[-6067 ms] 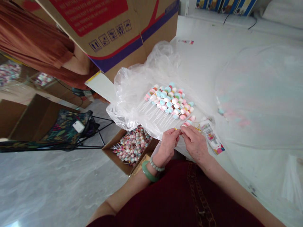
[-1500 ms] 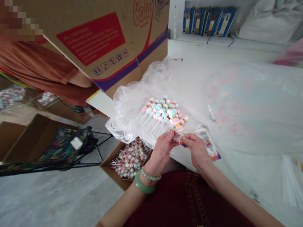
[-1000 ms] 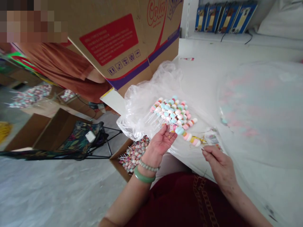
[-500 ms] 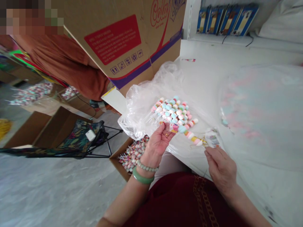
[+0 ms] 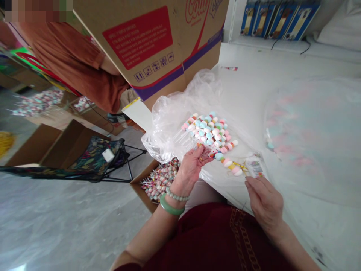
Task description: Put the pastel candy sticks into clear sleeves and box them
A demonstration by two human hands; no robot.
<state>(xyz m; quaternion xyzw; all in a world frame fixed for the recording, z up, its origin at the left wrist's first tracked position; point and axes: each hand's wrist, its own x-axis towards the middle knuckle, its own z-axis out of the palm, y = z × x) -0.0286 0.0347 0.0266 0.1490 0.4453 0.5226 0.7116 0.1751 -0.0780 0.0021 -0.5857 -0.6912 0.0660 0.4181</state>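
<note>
My left hand (image 5: pixel 194 165) is closed on a small clear printed wrapper bag (image 5: pixel 208 151), gripping it between thumb and fingers. My right hand (image 5: pixel 264 198) pinches the stick end of a marshmallow skewer (image 5: pixel 228 163) with blue, pink, yellow and white pieces. The skewer's blue end meets the wrapper's mouth; how far it is inside is hard to tell. Just behind lies a pile of unwrapped marshmallow skewers (image 5: pixel 208 131) on clear plastic sheeting (image 5: pixel 163 120). Gold twist ties (image 5: pixel 239 165) and flat printed wrappers (image 5: pixel 255 165) lie near my right fingertips.
A big printed carton (image 5: pixel 158 56) stands behind the pile. At right lies a large plastic bag (image 5: pixel 310 128) with pastel contents. A floor box (image 5: pixel 142 188) holds many wrapped skewers. A folding chair (image 5: pixel 98 150) bears a phone (image 5: pixel 108 155). A person in a rust-coloured shirt (image 5: pixel 76 67) is at left.
Earlier both hands were together, first at a gold tie, then at a wrapper. My right hand then took a skewer and moved apart. The skewer's blue end has come to the wrapper's mouth.
</note>
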